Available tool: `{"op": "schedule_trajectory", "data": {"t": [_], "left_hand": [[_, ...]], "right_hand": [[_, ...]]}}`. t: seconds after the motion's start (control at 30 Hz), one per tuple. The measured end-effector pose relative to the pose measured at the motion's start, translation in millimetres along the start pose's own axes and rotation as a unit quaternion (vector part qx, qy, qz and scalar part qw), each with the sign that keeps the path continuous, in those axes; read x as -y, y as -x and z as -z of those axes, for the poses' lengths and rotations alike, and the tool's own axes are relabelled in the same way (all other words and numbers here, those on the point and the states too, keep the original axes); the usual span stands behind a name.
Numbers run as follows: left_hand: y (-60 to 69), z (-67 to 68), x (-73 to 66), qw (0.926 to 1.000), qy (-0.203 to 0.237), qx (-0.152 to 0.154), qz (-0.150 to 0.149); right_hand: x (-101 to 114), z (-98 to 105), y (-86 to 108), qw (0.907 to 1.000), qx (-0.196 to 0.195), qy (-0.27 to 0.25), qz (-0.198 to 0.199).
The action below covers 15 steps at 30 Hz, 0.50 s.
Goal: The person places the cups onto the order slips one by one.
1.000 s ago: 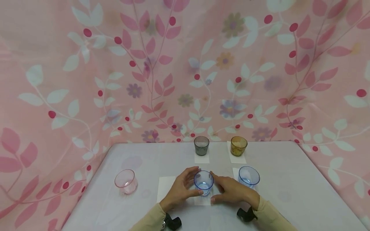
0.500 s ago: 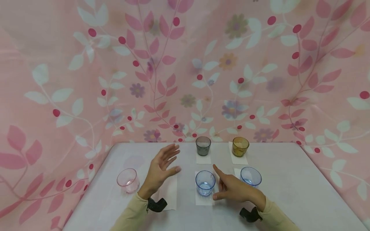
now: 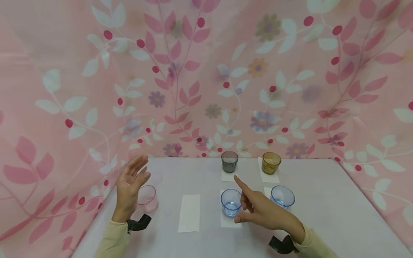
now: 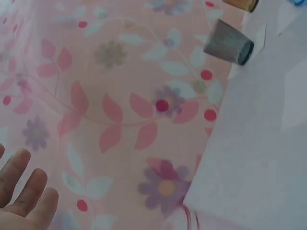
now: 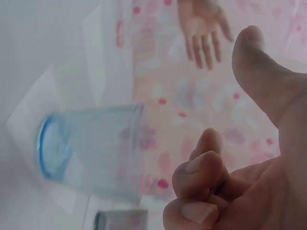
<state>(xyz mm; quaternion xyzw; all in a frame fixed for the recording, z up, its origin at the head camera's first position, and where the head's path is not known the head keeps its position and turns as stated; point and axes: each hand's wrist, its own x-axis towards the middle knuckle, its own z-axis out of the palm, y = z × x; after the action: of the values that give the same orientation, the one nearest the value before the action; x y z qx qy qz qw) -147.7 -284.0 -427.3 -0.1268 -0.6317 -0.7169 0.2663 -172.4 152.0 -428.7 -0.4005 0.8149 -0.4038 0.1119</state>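
In the head view my left hand [image 3: 131, 190] is raised with spread, nearly straight fingers and holds nothing. It hovers in front of a pink clear glass [image 3: 148, 201], hiding its left side. My right hand [image 3: 267, 211] stays beside a blue clear glass [image 3: 231, 204] in the middle, index finger stretched out and the other fingers loosely bent. A gap separates the right hand's thumb and fingers from that blue glass [image 5: 91, 151] in the right wrist view. The blue glass stands upright on a white paper strip [image 3: 230, 223].
A grey glass [image 3: 229, 163] and an amber glass [image 3: 271, 164] stand at the table's far edge on paper strips. Behind the right hand is another blue glass [image 3: 282, 197], partly covered. A bare paper strip [image 3: 189, 213] lies left of centre. A floral curtain [image 3: 206, 71] rises behind.
My left hand has left the middle blue glass and swung left to the pink glass. The right hand has moved slightly off the blue glass, which stands in the same place.
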Motion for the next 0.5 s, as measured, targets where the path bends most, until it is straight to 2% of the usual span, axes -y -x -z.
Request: {"op": "schedule_trajectory", "data": {"t": [0.13, 0.23, 0.3, 0.4, 0.5], "left_hand": [[6.4, 22.6, 5.3, 0.9987, -0.041, -0.028, 0.010], [11.1, 36.9, 11.6, 0.9959, -0.070, -0.046, 0.034], [14.4, 45.3, 17.3, 0.9937, -0.087, -0.047, 0.053], [19.1, 55.8, 27.5, 0.9921, -0.101, -0.024, 0.071], [23.5, 64.6, 36.0, 0.9910, -0.106, 0.027, 0.077]], "right_hand": [[15.8, -12.6, -5.1, 0.9989, 0.013, -0.013, 0.044], [23.5, -26.4, -13.1, 0.9959, 0.042, -0.040, 0.070], [26.4, -36.5, -20.4, 0.9933, 0.064, -0.063, 0.072], [27.8, -51.5, -32.2, 0.9909, 0.085, -0.082, 0.063], [26.6, -66.5, -43.6, 0.9905, 0.094, -0.087, 0.050]]}}
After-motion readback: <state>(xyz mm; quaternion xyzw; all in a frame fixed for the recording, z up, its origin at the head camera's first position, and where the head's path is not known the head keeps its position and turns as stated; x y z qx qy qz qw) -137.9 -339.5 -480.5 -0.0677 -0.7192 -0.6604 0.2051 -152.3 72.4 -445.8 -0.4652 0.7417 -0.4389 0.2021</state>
